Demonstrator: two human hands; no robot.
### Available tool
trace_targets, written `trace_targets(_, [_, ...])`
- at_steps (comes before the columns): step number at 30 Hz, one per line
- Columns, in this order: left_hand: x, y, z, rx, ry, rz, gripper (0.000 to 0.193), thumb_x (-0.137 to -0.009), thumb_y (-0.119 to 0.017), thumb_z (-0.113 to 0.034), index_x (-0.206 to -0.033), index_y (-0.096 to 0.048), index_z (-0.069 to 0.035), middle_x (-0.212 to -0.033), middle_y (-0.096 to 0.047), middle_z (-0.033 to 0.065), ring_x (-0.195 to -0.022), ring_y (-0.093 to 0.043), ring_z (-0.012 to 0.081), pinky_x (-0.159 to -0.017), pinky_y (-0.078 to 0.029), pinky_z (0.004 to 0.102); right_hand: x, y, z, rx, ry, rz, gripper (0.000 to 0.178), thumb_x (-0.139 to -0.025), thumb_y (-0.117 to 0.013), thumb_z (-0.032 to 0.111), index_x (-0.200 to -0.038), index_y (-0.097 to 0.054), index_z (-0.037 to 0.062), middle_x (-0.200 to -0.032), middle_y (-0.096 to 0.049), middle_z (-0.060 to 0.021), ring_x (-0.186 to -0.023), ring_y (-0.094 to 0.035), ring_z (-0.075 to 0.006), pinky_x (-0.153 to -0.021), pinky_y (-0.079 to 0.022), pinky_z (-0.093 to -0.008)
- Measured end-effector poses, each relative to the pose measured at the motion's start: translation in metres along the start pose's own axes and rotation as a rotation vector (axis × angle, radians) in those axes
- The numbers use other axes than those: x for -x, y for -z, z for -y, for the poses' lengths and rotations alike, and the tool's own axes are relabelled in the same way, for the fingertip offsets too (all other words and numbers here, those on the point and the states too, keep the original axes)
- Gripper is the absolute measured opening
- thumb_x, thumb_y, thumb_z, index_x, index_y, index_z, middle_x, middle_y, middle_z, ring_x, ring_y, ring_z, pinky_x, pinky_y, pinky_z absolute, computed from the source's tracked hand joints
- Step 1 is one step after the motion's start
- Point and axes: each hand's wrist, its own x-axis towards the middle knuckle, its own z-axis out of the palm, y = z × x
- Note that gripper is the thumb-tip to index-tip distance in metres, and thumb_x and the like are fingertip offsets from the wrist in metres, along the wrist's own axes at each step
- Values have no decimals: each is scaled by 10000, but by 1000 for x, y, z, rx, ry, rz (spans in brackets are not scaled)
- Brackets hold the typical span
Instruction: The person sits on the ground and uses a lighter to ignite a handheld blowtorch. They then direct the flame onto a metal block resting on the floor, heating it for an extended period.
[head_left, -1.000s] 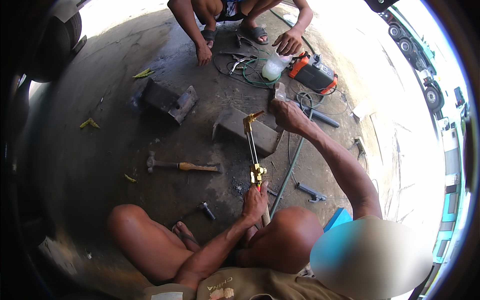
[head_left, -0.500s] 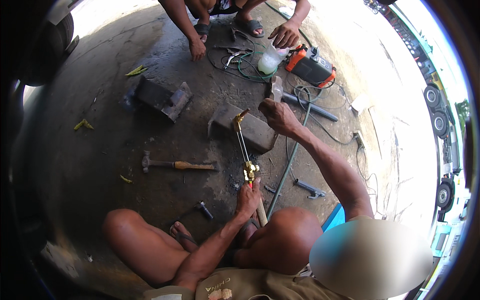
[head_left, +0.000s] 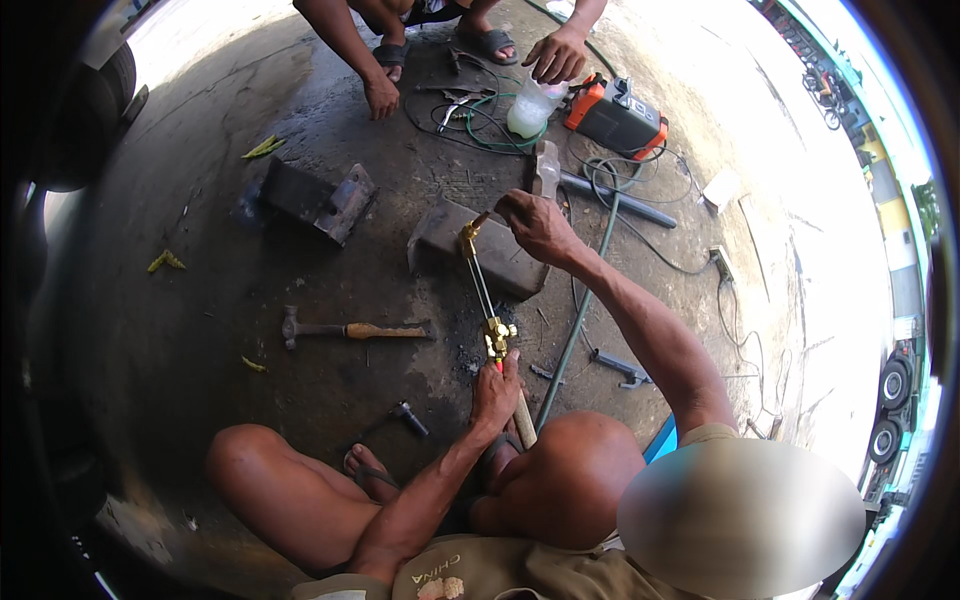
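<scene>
"Grip, quickly?"

"Nearest me, the left hand (head_left: 494, 395) is clamped round the base of the brass torch (head_left: 484, 292), which points away from it. The right hand (head_left: 541, 228) is up at the torch's nozzle (head_left: 478, 222), fingers curled in; I can't tell if they've closed on it."

"Step in hand?"

"I'd tag it handling the nozzle. Next move, in my judgement, calls for a firm left hold and small right-finger work."

"Around it?"

"Bolt (head_left: 410, 418), left of the torch's base. Wooden-handled hammer (head_left: 355, 330), left of the torch. Steel box section (head_left: 510, 262), behind the nozzle end."

"Farthest?"

"Well beyond the torch: co-worker's hand (head_left: 557, 53) over a cloudy container (head_left: 535, 110), orange-and-black machine (head_left: 617, 120) farther right."
</scene>
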Motion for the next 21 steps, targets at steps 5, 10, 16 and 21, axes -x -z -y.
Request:
trace_targets(5, [-1,1,1,-24,18,-1,640,-1043,-461,-521,-851,-627,66,-665,-669,152,-612,-714,282,-584,-557,401,-1,0,2,10,8,-6,203,-1000,-511,121,-1098,-656,19,-986,-659,-180,-906,-666,-369,-779,-512,-442])
trace_targets(10, [-2,-1,2,-21,7,-7,632,-1044,-465,-511,-820,-627,58,-661,-668,151,-610,-712,280,-591,-559,404,0,-2,2,-6,-2,-18,193,-990,-515,113,-1089,-655,24,-976,-670,-194,-913,-668,-387,-779,-518,-447])
trace_targets(16, [-1,1,-1,-29,11,-8,617,-1043,-474,-503,-808,-622,48,-640,-661,141,-603,-706,279,-589,-555,407,2,0,8,-67,-31,-30,200,-983,-518,113,-1095,-657,23,-1001,-688,-207,-941,-676,-397,-801,-530,-445])
trace_targets(21, [-3,-1,3,-17,-1,-19,619,-1044,-473,-505,-791,-619,41,-631,-658,139,-598,-701,276,-585,-550,409,3,-2,10,-98,-54,-33,226,-1016,-511,154,-1126,-659,25,-1024,-707,-181,-933,-688,-352,-820,-527,-416])
